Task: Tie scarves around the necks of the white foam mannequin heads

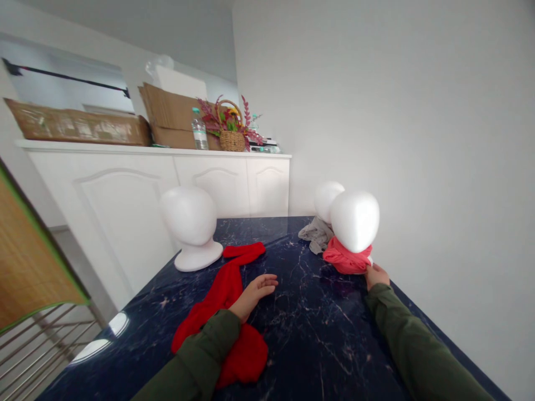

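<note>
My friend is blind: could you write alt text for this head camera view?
The right hand touches a pink scarf wrapped round a white foam head on a dark marble table; the left hand rests open beside a red scarf.

single head cam, looks forward and slightly down along dark counter [309, 334] from its near end, toward white cabinets [167, 189] and wall; forearms close in foreground
</note>
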`<state>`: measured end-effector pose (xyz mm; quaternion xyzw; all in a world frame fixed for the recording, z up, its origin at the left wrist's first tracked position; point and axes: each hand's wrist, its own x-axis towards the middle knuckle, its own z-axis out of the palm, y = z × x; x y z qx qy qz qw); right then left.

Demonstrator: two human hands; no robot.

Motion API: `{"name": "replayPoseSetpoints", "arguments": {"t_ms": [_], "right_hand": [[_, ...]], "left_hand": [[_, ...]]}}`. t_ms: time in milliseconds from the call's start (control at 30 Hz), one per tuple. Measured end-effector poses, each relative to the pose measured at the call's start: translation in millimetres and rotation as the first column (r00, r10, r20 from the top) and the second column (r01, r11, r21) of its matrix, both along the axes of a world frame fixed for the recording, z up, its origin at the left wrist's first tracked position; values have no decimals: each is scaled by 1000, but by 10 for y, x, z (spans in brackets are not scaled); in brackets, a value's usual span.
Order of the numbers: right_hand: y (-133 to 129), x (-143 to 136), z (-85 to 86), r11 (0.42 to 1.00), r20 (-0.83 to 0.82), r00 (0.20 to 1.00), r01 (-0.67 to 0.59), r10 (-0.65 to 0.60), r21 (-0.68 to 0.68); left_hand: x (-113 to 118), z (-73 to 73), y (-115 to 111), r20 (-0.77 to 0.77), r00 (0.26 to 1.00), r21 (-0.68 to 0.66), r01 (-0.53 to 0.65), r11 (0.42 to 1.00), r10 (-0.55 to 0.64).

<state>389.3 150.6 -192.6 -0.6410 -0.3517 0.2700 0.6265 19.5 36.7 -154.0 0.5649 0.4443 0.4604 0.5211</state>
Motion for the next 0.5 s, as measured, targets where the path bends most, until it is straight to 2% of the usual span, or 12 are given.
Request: {"name": "replayPoseSetpoints", "arguments": {"t_ms": [67,133,200,233,267,333,400,433,500], "right_hand": [[-26,16,9,990,77,991,111,-105,-81],[-57,20,27,977,139,978,172,-155,-124],[-89,14,43,974,194,968,189,-162,-128],[-102,9,47,973,219,962,194,-164,-125],[-114,4,47,972,242,956,200,-166,-121],[-130,-5,38,972,279,945,206,-168,-111],[-138,-13,24,974,300,939,204,-167,-97],[-142,-17,21,975,306,937,203,-166,-91],[-163,-23,34,974,313,933,211,-177,-78]], "left_hand": [[18,-1,8,-59,998,23,-19,1000,20],[-7,52,21,-180,981,78,-53,996,66],[-113,171,37,-394,906,204,-77,976,154],[-201,247,44,-517,825,288,-86,954,230],[-307,322,50,-626,711,369,-94,925,322],[-542,431,56,-767,437,465,-125,876,470],[-749,445,53,-855,216,434,-200,878,472],[-824,416,49,-890,147,391,-239,889,431],[-903,316,36,-930,83,323,-286,902,359]]}}
